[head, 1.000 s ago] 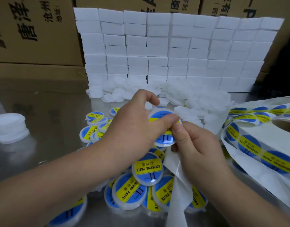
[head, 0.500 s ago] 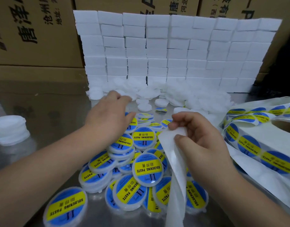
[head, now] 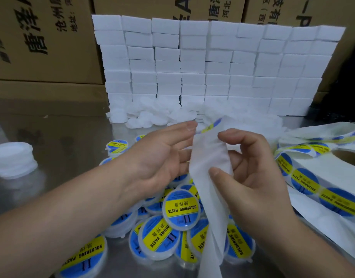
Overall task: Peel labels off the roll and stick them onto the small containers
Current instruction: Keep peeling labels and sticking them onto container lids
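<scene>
Left hand (head: pixel 162 157): fingers straight, palm turned inward, beside the strip.
Right hand (head: pixel 252 173): thumb and curled fingers pinch the white backing strip (head: pixel 208 157).
Label (head: pixel 213 125): at the strip's top.
Labelled containers (head: pixel 180 209): piled below.

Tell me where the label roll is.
In the head view, the label roll lies flat on the metal table at the far right, just beyond the right hand pinching the paper strip.

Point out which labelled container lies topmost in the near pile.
The container just below the left hand, beside the white strip; it overlaps its neighbours.
</scene>
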A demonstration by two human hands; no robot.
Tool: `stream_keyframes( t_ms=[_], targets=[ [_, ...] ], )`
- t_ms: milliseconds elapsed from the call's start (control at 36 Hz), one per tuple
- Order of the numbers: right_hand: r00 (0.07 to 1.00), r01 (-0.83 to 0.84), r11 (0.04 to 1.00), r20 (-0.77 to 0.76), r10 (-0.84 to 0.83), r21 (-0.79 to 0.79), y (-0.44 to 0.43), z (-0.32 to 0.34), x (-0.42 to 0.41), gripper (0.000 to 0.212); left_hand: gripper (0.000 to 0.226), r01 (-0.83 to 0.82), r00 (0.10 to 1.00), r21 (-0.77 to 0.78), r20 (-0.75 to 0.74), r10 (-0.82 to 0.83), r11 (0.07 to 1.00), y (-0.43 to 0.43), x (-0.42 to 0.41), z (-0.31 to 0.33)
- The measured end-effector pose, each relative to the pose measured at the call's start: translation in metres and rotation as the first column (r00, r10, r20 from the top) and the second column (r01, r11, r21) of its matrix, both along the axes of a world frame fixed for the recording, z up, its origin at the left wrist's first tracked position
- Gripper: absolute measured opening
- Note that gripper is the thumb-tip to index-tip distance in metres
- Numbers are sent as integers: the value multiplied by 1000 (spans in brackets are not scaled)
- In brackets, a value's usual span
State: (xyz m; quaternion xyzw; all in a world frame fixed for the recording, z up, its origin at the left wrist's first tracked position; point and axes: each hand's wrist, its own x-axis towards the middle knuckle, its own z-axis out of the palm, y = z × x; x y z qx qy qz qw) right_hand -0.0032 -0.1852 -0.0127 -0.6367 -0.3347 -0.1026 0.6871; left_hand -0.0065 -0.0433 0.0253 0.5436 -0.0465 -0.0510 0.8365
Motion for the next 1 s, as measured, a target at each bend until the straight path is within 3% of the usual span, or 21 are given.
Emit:
stream_keyframes(
  t_ms=[83,139,194,250,361,444,583,639,750,806,889,1000],
  targets=[
    [998,-41,998,39,43,-54,2,-1,-4,45,49,-9,1000,-98,5,10,995,0,0,2],
    [996,-56,996,61,60,-65,1,-1,-7,36,36,-79,996,-80,21,81,994,-2,0,2],
    [996,-41,999,83,42,-10,0,-2,-10,27,25,-148,988,-32,41,149,989,-6,-1,1],
    [992,64,995,99,-72,82,-2,-1,-10,18,27,-191,979,-5,76,191,982,-8,-2,1],
    [962,273,952,-71,-265,140,-7,3,3,18,34,-205,968,91,166,188,974,-6,-5,-1],
    [967,202,977,-171,-187,70,-6,5,6,25,37,-202,956,245,261,136,948,-8,-8,-6],
    [975,85,996,-208,-80,16,-3,4,4,17,39,-318,908,617,416,45,720,-13,-17,-10],
    [964,137,991,-230,-133,2,-4,4,6,29,42,-320,913,685,407,21,654,-13,-19,-8],
    [932,274,962,-245,-265,2,-7,2,10,27,28,-403,902,751,422,89,524,-4,-3,6],
    [919,300,954,-264,-292,-10,-8,1,11,26,17,-491,866,767,480,138,413,4,20,12],
    [906,311,950,-295,-303,-20,-8,0,13,35,28,-536,844,816,511,164,216,19,69,14],
    [906,321,946,-279,-320,-41,-9,-2,15,41,39,-358,924,928,368,108,-100,42,133,6]
  ],
)
